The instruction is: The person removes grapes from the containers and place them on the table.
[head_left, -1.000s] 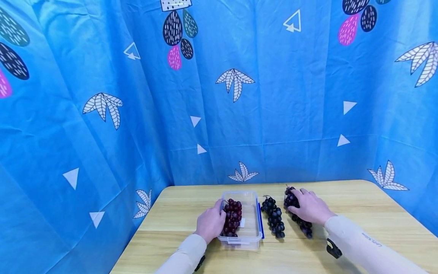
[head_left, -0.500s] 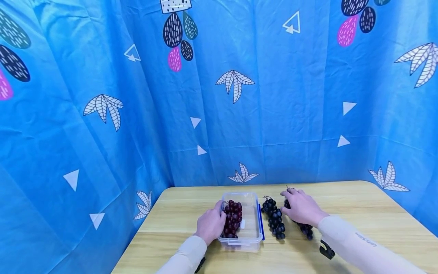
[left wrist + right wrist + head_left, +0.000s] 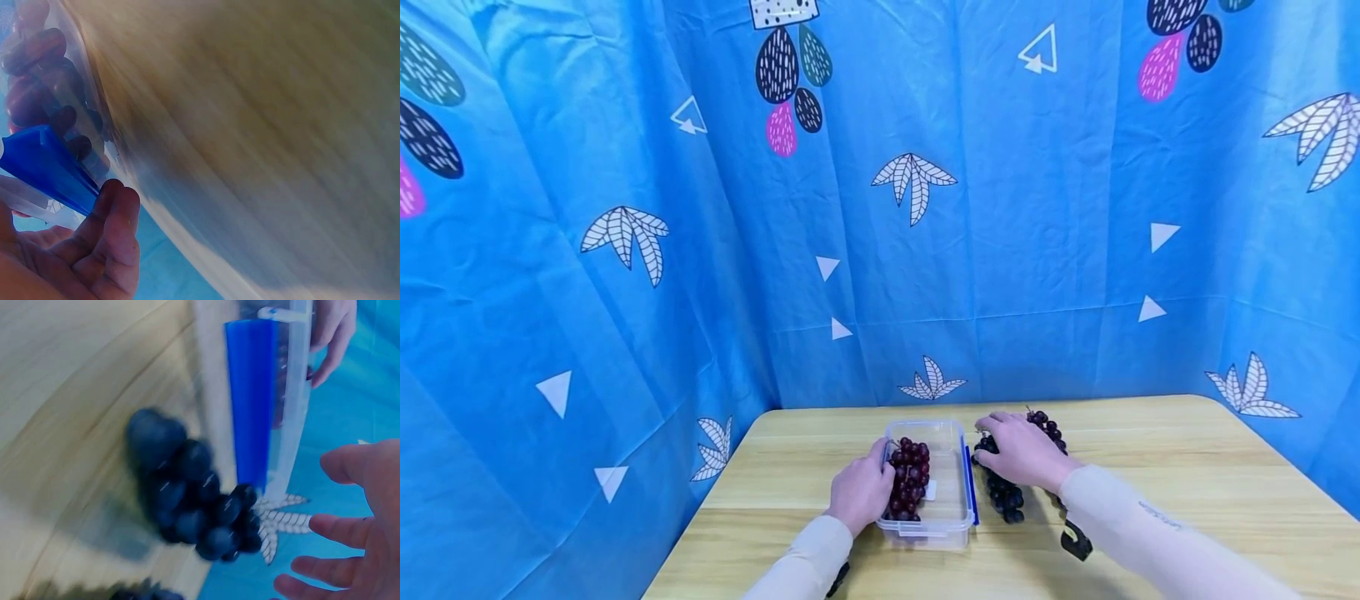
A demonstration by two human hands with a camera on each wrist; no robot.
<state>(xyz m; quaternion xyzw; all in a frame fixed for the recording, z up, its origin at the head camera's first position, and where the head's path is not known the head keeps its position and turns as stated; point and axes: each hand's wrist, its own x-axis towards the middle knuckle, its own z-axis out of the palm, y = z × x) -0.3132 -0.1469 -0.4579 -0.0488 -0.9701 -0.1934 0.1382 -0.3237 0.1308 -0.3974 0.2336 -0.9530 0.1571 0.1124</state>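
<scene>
A clear plastic container (image 3: 925,527) stands on the table with a bunch of red grapes (image 3: 910,477) inside, along its left wall. My left hand (image 3: 859,492) grips that left side; in the left wrist view its curled fingers (image 3: 119,219) meet the blue latch (image 3: 50,164). Over the bunch of black grapes (image 3: 1006,500) to the right of the container hovers my right hand (image 3: 1024,452). Its fingers are spread and hold nothing, apart from the bunch in the right wrist view. Behind this hand lies a second dark bunch (image 3: 1047,425), partly hidden.
The wooden table (image 3: 1180,467) has a rounded far edge. A blue patterned curtain (image 3: 1030,250) hangs behind it and on both sides. On the container's right side another blue latch (image 3: 972,487) hangs down, close to the black grapes.
My right hand has moved left, from the far-right dark bunch to above the middle bunch of black grapes. The left hand and the container have stayed in place.
</scene>
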